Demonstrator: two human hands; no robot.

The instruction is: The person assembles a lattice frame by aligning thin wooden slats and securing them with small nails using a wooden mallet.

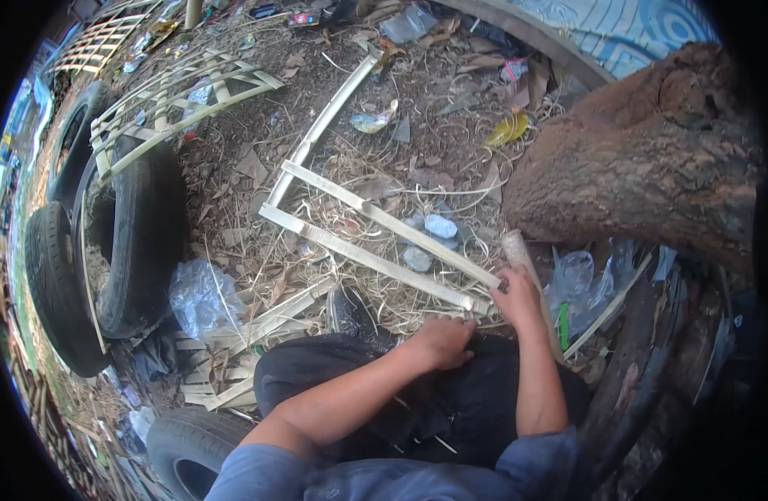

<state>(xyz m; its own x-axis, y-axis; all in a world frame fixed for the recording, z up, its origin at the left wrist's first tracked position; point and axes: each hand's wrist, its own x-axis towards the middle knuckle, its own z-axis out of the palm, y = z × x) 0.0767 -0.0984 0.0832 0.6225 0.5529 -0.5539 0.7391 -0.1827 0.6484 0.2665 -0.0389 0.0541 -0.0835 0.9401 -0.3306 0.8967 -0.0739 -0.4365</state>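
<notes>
A flat, pale bamboo strip point(392, 224) slants down to my right hand point(519, 299), whose fingers close around its near end. A small dark spot shows by those fingertips; I cannot make out what it is. Below it, a second bamboo strip point(375, 260) runs roughly alongside and ends at my left hand point(444, 342). That hand rests over my lap, fingers bent at the strip's tip, with its grip partly hidden. At their far ends both strips lie across a longer bamboo strip point(325, 121) on the ground.
Left stand old tyres point(146, 242) with a bamboo lattice point(171, 117) on top. More bamboo strips point(275, 321) lie near my knee. A thick tree trunk point(634, 159) blocks the right. Clear plastic bags point(204, 296), stones point(440, 225), shavings and dry leaves litter the soil.
</notes>
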